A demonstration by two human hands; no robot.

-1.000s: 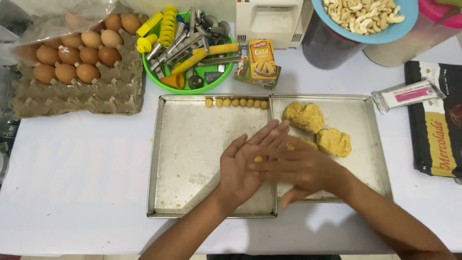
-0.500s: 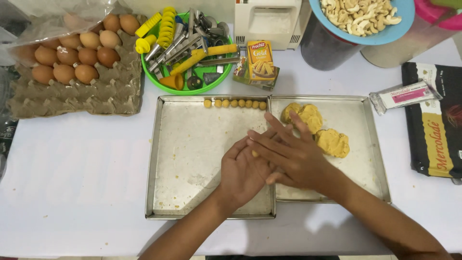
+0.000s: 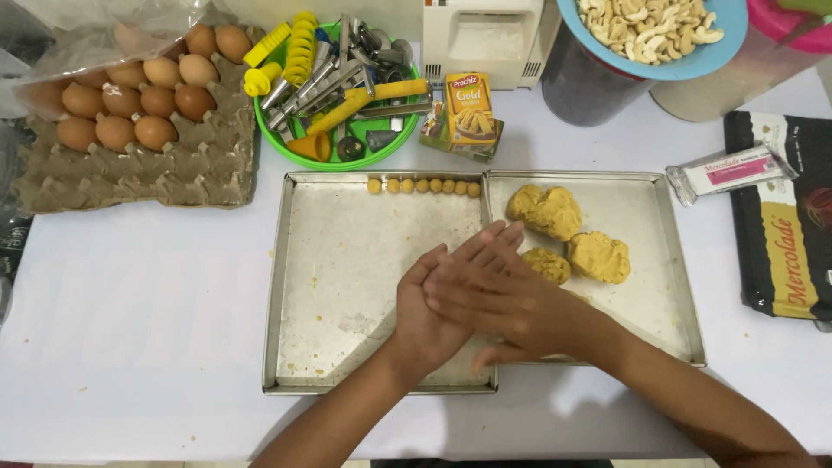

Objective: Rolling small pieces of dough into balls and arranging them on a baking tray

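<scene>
- The left hand (image 3: 433, 312) and right hand (image 3: 503, 299) are pressed flat together, palm on palm, over the left metal tray (image 3: 329, 260). What is between them is hidden.
- A row of small dough balls (image 3: 423, 185) sits at that tray's top edge.
- Three yellow dough lumps (image 3: 568, 238) lie in the right tray (image 3: 667, 260).
- A small yellow box (image 3: 470, 108) stands behind the trays, beside a green bowl of tools (image 3: 338, 87).
- Brown eggs (image 3: 130, 95) sit in a carton on the left.
- A black packet (image 3: 780, 225) lies far right.

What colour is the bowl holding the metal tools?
Bright green bowl, clearest in the head view.
</scene>
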